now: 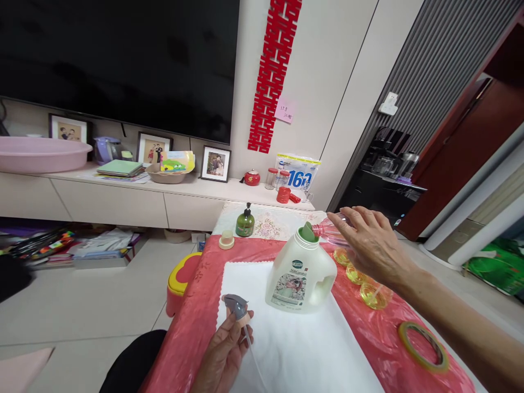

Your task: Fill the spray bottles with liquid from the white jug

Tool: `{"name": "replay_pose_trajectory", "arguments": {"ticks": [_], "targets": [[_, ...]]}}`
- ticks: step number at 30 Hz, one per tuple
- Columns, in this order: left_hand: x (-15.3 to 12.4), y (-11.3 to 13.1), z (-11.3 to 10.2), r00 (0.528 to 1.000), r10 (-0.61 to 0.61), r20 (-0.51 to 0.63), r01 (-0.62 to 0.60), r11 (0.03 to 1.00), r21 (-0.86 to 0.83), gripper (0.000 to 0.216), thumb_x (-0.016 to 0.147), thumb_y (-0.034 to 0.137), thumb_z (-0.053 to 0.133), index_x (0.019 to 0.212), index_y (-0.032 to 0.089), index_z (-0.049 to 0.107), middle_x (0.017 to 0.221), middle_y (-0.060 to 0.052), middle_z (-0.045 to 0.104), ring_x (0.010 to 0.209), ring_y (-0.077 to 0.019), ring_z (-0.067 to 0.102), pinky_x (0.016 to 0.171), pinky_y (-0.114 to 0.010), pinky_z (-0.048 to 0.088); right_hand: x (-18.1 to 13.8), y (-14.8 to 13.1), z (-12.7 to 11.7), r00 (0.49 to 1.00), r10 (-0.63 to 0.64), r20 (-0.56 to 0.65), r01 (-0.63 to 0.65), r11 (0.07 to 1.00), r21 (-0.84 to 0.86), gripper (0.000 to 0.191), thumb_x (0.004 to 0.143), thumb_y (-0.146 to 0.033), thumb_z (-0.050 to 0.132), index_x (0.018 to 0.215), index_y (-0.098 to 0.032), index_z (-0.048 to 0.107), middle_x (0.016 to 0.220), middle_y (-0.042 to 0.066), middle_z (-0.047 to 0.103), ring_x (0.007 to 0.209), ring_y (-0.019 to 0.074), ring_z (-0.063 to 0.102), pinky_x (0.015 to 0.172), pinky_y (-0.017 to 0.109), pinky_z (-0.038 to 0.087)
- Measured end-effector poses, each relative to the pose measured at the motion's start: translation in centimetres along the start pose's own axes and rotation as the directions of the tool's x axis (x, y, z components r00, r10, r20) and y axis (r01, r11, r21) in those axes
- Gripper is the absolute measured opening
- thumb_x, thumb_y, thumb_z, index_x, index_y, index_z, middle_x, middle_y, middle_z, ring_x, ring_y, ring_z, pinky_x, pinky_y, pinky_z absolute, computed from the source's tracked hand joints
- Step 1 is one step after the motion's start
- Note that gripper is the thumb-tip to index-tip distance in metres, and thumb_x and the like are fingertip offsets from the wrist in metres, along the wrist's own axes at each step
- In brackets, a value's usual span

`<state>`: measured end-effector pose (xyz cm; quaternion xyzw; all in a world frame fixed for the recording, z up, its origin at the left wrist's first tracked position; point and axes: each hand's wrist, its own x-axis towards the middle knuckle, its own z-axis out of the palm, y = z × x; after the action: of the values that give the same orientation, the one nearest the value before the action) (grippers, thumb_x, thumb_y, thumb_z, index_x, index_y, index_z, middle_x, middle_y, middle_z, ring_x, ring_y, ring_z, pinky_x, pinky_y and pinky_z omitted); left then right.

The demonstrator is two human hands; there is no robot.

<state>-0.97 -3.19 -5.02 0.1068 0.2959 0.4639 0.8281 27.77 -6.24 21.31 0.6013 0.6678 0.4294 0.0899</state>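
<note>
My left hand (227, 349) is closed around a spray nozzle (236, 308) with a grey head, a peach collar and a thin clear dip tube hanging down. My right hand (366, 240) grips a clear pink bottle (333, 232), tipped sideways so its neck meets the mouth of a large detergent jug (292, 284). The jug is pale green-white, stands upright without a cap and has a green spout inside its opening. Whether liquid flows between them I cannot tell. A pale cap (226, 240) lies on the table to the left of the jug.
A white cloth (262, 349) covers part of the red plastic sheet (184, 333) on the table. A green pump bottle (245, 222) stands behind. Several yellow-tinted glass cups (374, 296) and a roll of tape (423, 346) sit on the right. A yellow-red stool (180, 278) stands left.
</note>
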Motion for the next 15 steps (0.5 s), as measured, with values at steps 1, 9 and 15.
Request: {"name": "replay_pose_trajectory", "arguments": {"ticks": [1,9,15], "targets": [[0.00,0.00,0.00,1.000,0.002,0.003,-0.002,1.000,0.001,0.052,0.053,0.026,0.099,0.099,0.019,0.076,0.105,-0.010,0.076,0.074,-0.0167,0.070,0.071,-0.029,0.059,0.01,-0.01,-0.03,1.000,-0.001,0.003,0.001,1.000,-0.005,0.073,0.074,-0.011,0.068,0.144,-0.023,0.051,0.138,0.010,0.045,0.123,0.0295,0.039,0.101,0.043,0.036],[0.18,-0.13,-0.48,0.999,0.012,0.030,-0.012,1.000,0.017,0.053,0.056,0.027,0.098,0.103,0.018,0.075,0.108,-0.012,0.076,0.077,-0.0165,0.070,0.074,-0.030,0.060,0.25,-0.06,-0.16,1.000,-0.005,0.010,0.005,0.999,-0.041,0.074,0.075,-0.010,0.069,0.145,-0.024,0.050,0.140,0.010,0.043,0.125,0.0294,0.038,0.102,0.045,0.035],[0.24,-0.20,-0.52,1.000,-0.009,0.011,0.010,1.000,0.000,0.056,0.052,0.024,0.099,0.102,0.018,0.075,0.105,-0.011,0.076,0.074,-0.0158,0.069,0.071,-0.029,0.060,0.54,0.20,-0.28,1.000,-0.031,-0.002,0.031,0.999,-0.040,0.072,0.075,-0.007,0.064,0.144,-0.024,0.050,0.141,0.010,0.042,0.127,0.0308,0.037,0.105,0.048,0.033]]}}
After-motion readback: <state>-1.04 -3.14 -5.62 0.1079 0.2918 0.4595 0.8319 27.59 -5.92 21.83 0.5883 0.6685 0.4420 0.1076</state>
